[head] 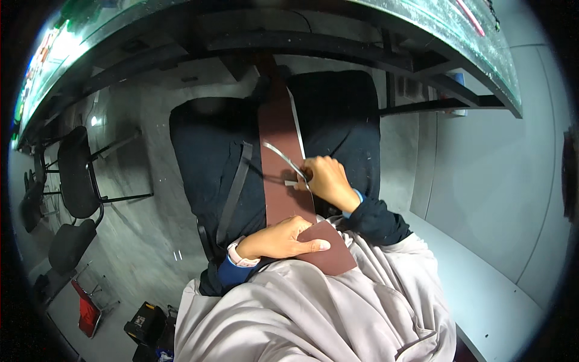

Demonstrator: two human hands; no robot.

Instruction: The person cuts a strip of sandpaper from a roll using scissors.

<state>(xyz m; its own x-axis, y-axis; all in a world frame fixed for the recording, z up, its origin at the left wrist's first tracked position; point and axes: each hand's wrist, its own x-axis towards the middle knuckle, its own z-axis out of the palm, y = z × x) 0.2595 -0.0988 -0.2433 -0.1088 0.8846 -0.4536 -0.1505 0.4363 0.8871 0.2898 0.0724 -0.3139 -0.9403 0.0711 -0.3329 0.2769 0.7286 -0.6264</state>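
A long reddish-brown sheet (286, 135) with a pale edge runs between my thighs, from below the table towards my lap. My left hand (280, 240), wearing a pale watch band, grips a brown piece (332, 253) with the thumb on top. Whether that piece is the sheet's folded end or separate, I cannot tell. Above the sheet's right edge, my right hand (332, 178) pinches a thin, curved silvery strip (282, 156). A short pale bit (290, 183) shows by its fingertips. A dark grey strip (234, 192) lies along my left thigh.
A glass-topped table (470, 50) on a dark metal frame (312, 45) arches across the front. Black chairs (78, 172) and a red folding chair (87, 310) stand at left, near a black toolbox (145, 323). To the right are a white ledge (493, 294) and a grey wall panel (484, 172).
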